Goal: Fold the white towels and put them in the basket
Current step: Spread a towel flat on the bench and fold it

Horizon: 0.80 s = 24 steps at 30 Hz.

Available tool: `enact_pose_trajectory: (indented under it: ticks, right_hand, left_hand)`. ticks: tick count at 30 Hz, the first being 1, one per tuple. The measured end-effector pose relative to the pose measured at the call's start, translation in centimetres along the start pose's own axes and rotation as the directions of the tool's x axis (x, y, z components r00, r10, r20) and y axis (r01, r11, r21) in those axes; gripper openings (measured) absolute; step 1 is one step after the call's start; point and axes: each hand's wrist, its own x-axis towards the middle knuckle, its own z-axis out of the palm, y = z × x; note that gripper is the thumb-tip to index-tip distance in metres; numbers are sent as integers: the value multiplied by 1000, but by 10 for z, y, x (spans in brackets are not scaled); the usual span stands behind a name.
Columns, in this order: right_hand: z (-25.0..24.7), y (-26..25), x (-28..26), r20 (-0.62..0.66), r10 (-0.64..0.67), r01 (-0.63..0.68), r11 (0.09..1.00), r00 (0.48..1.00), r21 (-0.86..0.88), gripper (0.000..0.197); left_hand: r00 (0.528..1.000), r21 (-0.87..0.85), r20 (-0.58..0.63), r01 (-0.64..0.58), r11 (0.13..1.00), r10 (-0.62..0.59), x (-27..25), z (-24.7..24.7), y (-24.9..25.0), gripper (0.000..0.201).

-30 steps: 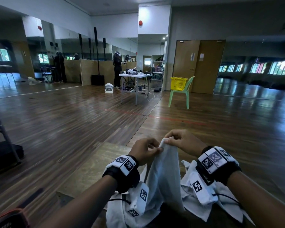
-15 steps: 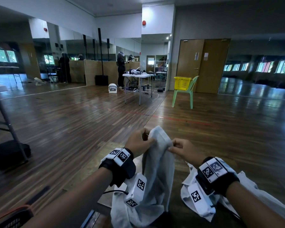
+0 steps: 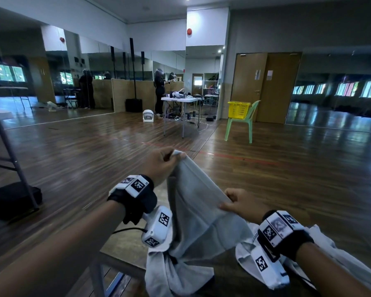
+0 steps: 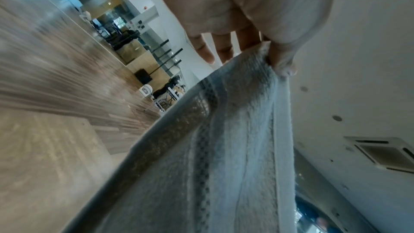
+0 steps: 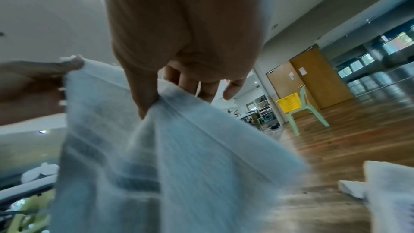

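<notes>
Towel (image 3: 198, 213) hangs at lower centre of the frame, its top edge now stretched between 2 pinches that sat together 1 second ago. Left hand (image 3: 159, 166) has lifted its corner; right hand (image 3: 242, 203) has slid lower right. Unfolding comes first, I judge. Basket (image 3: 238, 109) waits well apart, upper right.

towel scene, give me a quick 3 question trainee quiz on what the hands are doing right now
1. True or false: both hands hold the same towel.
2. Which hand is higher in the head view? A) left hand B) right hand
3. What does the yellow basket sit on?

Key:
1. True; each pinches its edge.
2. A.
3. A green chair, far across the floor.
</notes>
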Motion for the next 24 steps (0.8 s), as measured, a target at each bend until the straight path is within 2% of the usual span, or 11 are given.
enact_pose_trajectory:
  ticks: [3,8,11,14,19,24]
  right_hand:
    - [-6,17,-10,-11,56,-57,994,998,-90,16]
    - [-38,14,-16,-61,73,-84,972,995,-217,11]
    - [-73,-16,-18,-110,1,-32,959,994,-283,10]
    - [-115,-53,-17,-183,-78,3,926,980,-376,10]
    - [-186,-126,-27,-345,-261,73,878,902,-474,8]
    - [-232,-199,-54,-354,-420,213,842,836,-497,3]
  left_hand:
    - [1000,56,-26,12,998,-10,8,-27,-4,13]
    - [1000,158,-7,13,987,-12,13,-63,-2,6]
    - [999,241,-36,-26,970,36,20,-82,9,19]
    - [997,287,-42,-54,957,68,32,-105,29,13]
    - [973,378,-86,-166,911,213,56,-157,88,3]
    - [960,431,-110,-187,883,257,70,-213,154,9]
